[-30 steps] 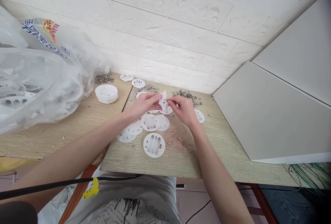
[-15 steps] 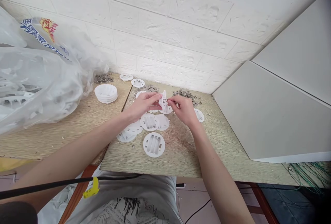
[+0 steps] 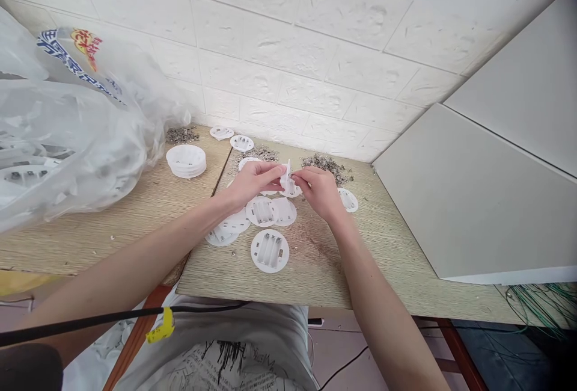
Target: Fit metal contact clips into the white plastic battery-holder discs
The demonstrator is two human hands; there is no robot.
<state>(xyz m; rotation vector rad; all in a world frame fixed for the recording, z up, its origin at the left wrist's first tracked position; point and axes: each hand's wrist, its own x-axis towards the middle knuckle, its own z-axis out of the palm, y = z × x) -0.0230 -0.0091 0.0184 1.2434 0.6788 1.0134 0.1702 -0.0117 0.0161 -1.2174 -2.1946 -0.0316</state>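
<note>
Held up nearly edge-on above the table is a round white plastic battery holder, with the fingers of my left hand closed around its left side. My right hand is pinched at the holder's right face; what sits between its fingertips is too small to make out. Below both hands, another battery holder lies flat with its slots facing up and metal contacts at the top of them. Several more overlap just above and left of it, among them a slotted disc.
Loose metal contacts form a pile behind my right hand, with more heaps farther left. A stack of white discs stands left, beside a large clear plastic bag of holders. Grey panels lean at right; green wires hang there.
The held battery holder has turned a little and appears narrower, more edge-on. Both hands keep their hold in almost the same place, and the whole view has shifted slightly.
</note>
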